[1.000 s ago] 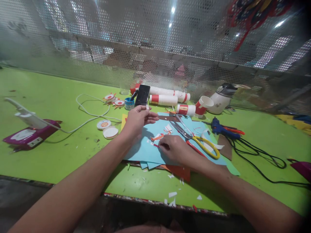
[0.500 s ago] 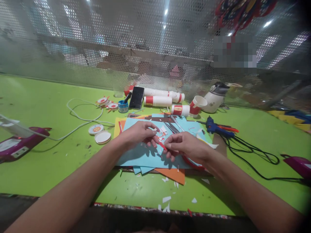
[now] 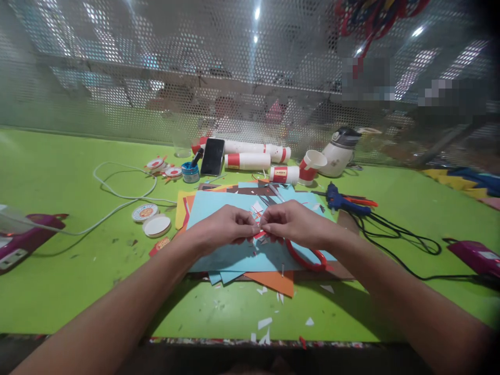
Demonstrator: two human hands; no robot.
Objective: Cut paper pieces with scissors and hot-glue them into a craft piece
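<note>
Over the stack of light blue paper [image 3: 234, 260], my left hand [image 3: 230, 227] and my right hand [image 3: 292, 224] meet fingertip to fingertip. Both are closed in a pinch on a small red paper piece [image 3: 260, 235], mostly covered by the fingers. Red-handled scissors [image 3: 312, 264] lie beneath my right hand, their blades partly hidden. White paper scraps [image 3: 258, 207] are scattered just beyond the fingers. Orange paper [image 3: 279, 284] sticks out from under the stack.
Behind the stack are a phone [image 3: 213, 157], a blue jar [image 3: 190, 173], stacked paper cups [image 3: 248, 161] and a white kettle [image 3: 339, 153]. A blue glue gun [image 3: 344, 200] with a black cord lies right. White discs [image 3: 157, 226] and a power strip [image 3: 35, 234] are left.
My left hand has moved in to the red paper piece that my right hand was holding, and its spread fingers have closed. The surroundings have shifted slightly left in view.
</note>
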